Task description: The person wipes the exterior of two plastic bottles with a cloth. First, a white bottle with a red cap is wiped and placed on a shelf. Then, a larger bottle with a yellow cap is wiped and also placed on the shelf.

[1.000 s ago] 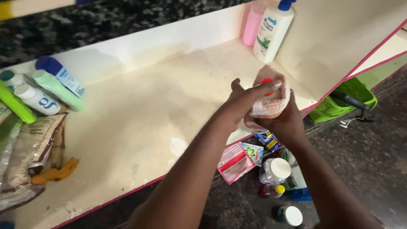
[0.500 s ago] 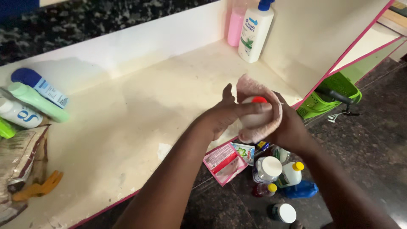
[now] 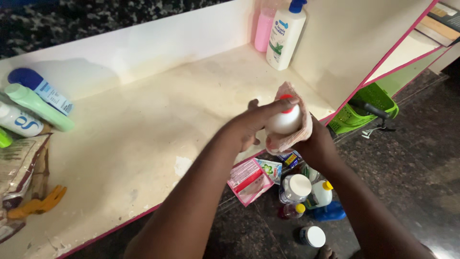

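Bottle (image 3: 286, 120), mid-frame, now more bared from cloth (image 3: 296, 136); left hand (image 3: 254, 125) fingering cap, right hand (image 3: 316, 146) gripping cloth-wrapped base.

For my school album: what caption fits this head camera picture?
Two hands wipe a white bottle with a pink cloth above a shelf.

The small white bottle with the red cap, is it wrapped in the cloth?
Partly wrapped: the pink cloth cups the white bottle from behind; its front is bare.

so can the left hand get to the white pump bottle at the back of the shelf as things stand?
Probably not right away: the left hand grips a small white bottle with its fingers. The shelf between it and the white pump bottle shows nothing in the way.
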